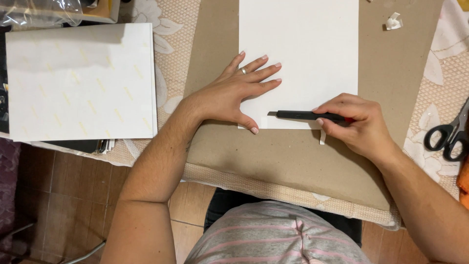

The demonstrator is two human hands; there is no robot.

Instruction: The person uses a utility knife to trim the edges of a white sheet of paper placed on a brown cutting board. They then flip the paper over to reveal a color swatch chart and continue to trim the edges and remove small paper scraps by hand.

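Two hands: left [229,95] flat on paper [312,49], right [359,122] gripping knife [308,115].

The brown cardboard sheet [391,88] lies bare to the right of the white paper [298,44], giving open room there, broken only by a small crumpled scrap [394,21] near the far edge. Bare cardboard also runs along the near side, below both hands. The left hand [234,93] lies flat across the paper's lower left corner and blocks that side. The right hand [359,122], with its black cutter [305,115], bars the paper's lower edge. Scissors [449,134] lie at the right edge; a white pad [80,80] fills the left.
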